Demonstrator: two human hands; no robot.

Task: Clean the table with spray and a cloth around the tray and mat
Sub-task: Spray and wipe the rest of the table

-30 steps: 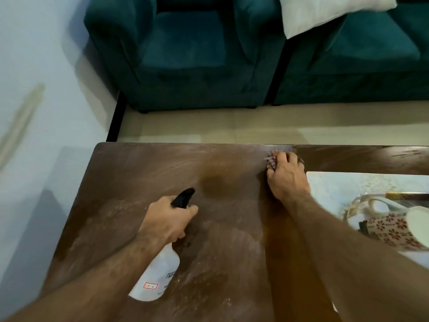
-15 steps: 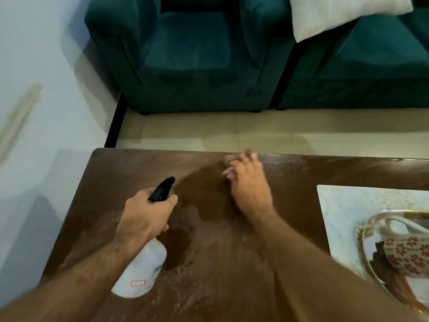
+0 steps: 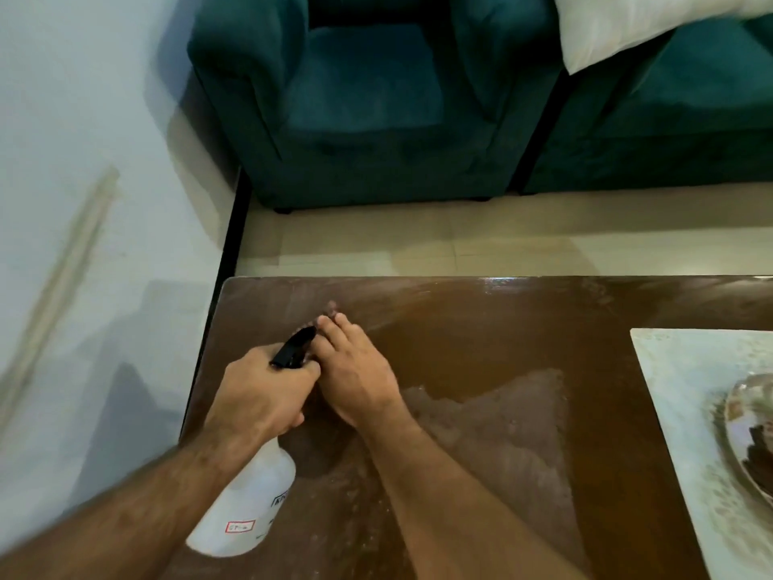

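Right hand (image 3: pixel 355 383) presses a barely visible cloth (image 3: pixel 331 305) flat near the brown wooden counter's (image 3: pixel 481 349) far-left corner; left hand (image 3: pixel 263 391) grips the white spray bottle (image 3: pixel 247 508); dusty near patch likely next

both bare forearms reach forward from the lower edge, nearly side by side. the left hand (image 3: pixel 261 391) is curled in a fist-like grip (knuckles up); the right hand (image 3: pixel 355 374) lies flat, fingers extended forward.
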